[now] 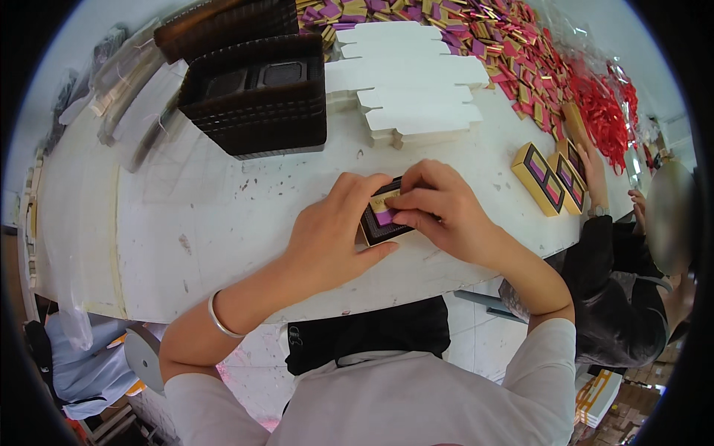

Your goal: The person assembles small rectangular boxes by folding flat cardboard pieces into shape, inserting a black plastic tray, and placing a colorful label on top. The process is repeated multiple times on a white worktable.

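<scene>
In front of me on the white table lies a small open box [381, 236] with gold sides and a dark insert. A small flat piece [384, 214], wrapped in purple and gold, sits in the insert. My left hand [323, 230] is curled around the box's left side, thumb at the near edge and fingers at the far edge. From the right, my right hand [446, 215] is closed over the wrapped piece, its fingertips pressed on it. These fingers cover the right part of the box.
Stacked dark plastic trays [253, 115] stand behind my left hand, beside flat white cardboard blanks [409, 82]. Loose purple, pink and gold pieces [513, 52] are heaped at the back, near red ribbons [599, 111]. Filled gold boxes [537, 178] lie right, by a co-worker's hand [593, 175].
</scene>
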Demonstrator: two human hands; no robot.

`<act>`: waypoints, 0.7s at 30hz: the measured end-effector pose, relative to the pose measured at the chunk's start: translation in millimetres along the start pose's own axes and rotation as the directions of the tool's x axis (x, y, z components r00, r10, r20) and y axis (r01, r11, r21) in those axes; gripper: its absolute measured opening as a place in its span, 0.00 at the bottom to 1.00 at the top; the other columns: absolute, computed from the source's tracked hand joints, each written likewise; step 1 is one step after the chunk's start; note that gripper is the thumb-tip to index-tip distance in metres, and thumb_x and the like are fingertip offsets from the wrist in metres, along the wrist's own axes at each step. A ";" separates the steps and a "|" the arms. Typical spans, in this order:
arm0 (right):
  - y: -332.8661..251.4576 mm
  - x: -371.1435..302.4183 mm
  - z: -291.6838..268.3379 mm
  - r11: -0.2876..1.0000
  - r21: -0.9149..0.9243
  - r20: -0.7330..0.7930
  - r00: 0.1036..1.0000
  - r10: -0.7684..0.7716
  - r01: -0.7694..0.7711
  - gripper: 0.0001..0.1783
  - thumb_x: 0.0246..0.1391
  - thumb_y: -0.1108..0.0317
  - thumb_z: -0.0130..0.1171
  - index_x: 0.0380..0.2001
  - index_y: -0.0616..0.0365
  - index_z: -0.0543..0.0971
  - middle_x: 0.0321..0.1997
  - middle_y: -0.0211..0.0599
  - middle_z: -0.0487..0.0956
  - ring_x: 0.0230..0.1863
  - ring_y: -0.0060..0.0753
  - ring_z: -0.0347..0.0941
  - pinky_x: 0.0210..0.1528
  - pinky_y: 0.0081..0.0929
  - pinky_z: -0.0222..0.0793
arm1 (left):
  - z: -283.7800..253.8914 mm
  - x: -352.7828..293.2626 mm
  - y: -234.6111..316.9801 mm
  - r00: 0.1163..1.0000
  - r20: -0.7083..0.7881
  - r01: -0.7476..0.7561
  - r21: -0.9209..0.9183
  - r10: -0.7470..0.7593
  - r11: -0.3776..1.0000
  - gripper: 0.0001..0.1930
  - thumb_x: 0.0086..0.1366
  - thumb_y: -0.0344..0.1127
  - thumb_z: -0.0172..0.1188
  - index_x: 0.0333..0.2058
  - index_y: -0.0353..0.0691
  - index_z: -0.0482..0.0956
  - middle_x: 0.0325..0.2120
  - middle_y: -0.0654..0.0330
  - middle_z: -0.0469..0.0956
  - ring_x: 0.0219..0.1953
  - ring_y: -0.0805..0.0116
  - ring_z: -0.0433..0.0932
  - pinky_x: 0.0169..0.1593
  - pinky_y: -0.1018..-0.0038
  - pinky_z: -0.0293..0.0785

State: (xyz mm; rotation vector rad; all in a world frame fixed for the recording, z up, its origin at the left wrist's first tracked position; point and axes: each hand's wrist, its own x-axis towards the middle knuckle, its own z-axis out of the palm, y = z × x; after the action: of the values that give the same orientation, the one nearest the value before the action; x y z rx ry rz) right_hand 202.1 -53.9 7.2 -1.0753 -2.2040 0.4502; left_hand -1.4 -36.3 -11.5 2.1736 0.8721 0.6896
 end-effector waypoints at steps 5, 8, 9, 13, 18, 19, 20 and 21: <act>1.8 6.3 -5.0 0.990 -0.006 0.167 0.976 0.137 -0.138 0.07 0.46 0.73 0.64 0.30 0.50 0.78 0.29 0.29 0.70 0.32 0.32 0.66 0.36 0.29 0.53 | -8.4 2.3 -0.6 0.998 0.055 0.031 -0.163 -0.023 0.986 0.30 0.53 0.35 0.66 0.53 0.44 0.63 0.45 0.57 0.68 0.34 0.61 0.77 0.35 0.70 0.74; 4.6 6.2 -7.3 0.986 0.055 0.213 0.967 0.140 -0.155 0.07 0.48 0.74 0.62 0.31 0.49 0.77 0.28 0.27 0.69 0.32 0.30 0.66 0.37 0.29 0.52 | -13.2 4.6 -1.8 0.986 0.104 0.156 -0.317 -0.130 0.935 0.25 0.56 0.29 0.62 0.52 0.42 0.65 0.44 0.59 0.68 0.32 0.70 0.74 0.33 0.76 0.71; 5.4 5.0 -7.6 0.988 0.081 0.195 0.974 0.112 -0.130 0.07 0.48 0.74 0.62 0.31 0.49 0.77 0.28 0.27 0.69 0.32 0.30 0.66 0.37 0.29 0.52 | -14.9 6.4 -4.4 0.970 0.143 0.238 -0.410 -0.196 0.881 0.24 0.57 0.28 0.60 0.52 0.41 0.65 0.43 0.62 0.69 0.31 0.75 0.72 0.32 0.78 0.69; 7.2 -1.2 -0.5 0.999 0.037 0.107 0.994 -0.021 0.017 0.07 0.48 0.72 0.63 0.31 0.49 0.78 0.28 0.28 0.69 0.31 0.31 0.65 0.36 0.29 0.53 | -5.5 5.5 -10.3 0.956 0.186 0.292 -0.559 -0.226 0.776 0.18 0.60 0.21 0.54 0.48 0.41 0.65 0.42 0.64 0.69 0.26 0.82 0.68 0.29 0.84 0.65; 8.5 -1.5 -0.2 0.997 0.060 0.094 0.994 -0.059 0.054 0.08 0.48 0.73 0.64 0.33 0.52 0.78 0.29 0.29 0.70 0.33 0.34 0.66 0.38 0.30 0.56 | -5.9 6.2 0.0 0.941 0.177 0.339 -0.461 -0.289 0.820 0.15 0.61 0.20 0.52 0.44 0.42 0.64 0.41 0.65 0.68 0.24 0.83 0.66 0.26 0.86 0.62; 8.9 -3.7 -2.0 0.991 0.125 0.061 0.997 -0.047 0.039 0.08 0.48 0.74 0.63 0.33 0.52 0.79 0.30 0.30 0.70 0.33 0.34 0.67 0.39 0.30 0.58 | -4.6 3.6 -0.3 0.942 0.171 0.337 -0.461 -0.290 0.821 0.14 0.61 0.20 0.51 0.44 0.41 0.64 0.41 0.66 0.69 0.24 0.83 0.66 0.25 0.86 0.61; 10.2 -5.5 -4.3 0.982 0.189 0.031 0.999 -0.034 0.027 0.08 0.48 0.75 0.63 0.33 0.53 0.79 0.31 0.30 0.71 0.34 0.34 0.67 0.40 0.30 0.60 | -4.5 3.0 -1.1 0.944 0.150 0.330 -0.458 -0.295 0.825 0.14 0.60 0.23 0.54 0.44 0.41 0.65 0.42 0.63 0.67 0.24 0.80 0.67 0.27 0.83 0.63; 7.6 -7.9 -11.1 0.976 0.217 -0.042 0.998 0.048 -0.038 0.09 0.48 0.76 0.62 0.34 0.55 0.79 0.33 0.32 0.73 0.36 0.34 0.68 0.42 0.30 0.62 | -4.8 2.5 -1.8 0.946 0.130 0.324 -0.454 -0.299 0.830 0.15 0.59 0.26 0.57 0.44 0.41 0.66 0.42 0.61 0.66 0.24 0.76 0.67 0.29 0.79 0.65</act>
State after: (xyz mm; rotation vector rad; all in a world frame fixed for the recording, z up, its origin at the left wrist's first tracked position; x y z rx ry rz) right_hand 217.6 -55.2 8.2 -1.0072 -2.0401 0.6607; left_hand -3.7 -31.5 -9.4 1.5625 0.8961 0.5995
